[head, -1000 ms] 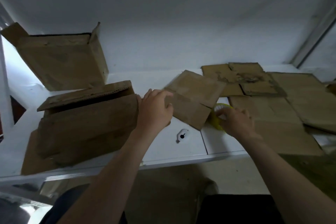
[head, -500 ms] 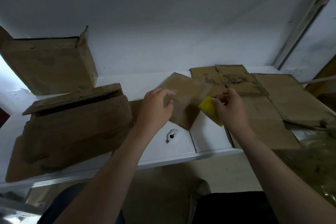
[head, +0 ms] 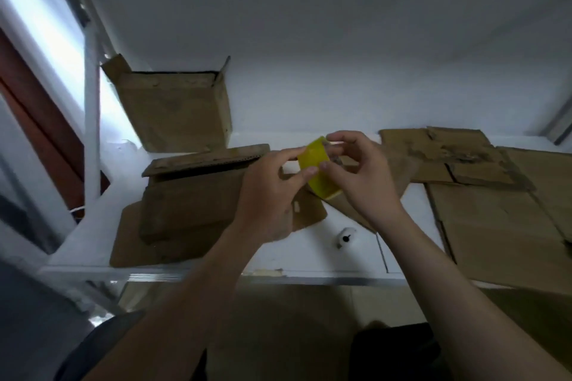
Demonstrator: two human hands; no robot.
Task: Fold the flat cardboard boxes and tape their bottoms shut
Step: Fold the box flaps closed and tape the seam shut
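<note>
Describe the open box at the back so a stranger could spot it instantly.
Start at the white table, then go to its back left corner by the wall. The box there stands upright, flaps up; the nearer box lies down, the sheets lie flat.

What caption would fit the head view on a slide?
The left hand and right hand hold a yellow tape roll over a table with a half-folded box and flat cardboard.

I am holding the yellow tape roll with my left hand and right hand over the white table. A folded box is lying at the left, and flat cardboard is lying at the right.
</note>
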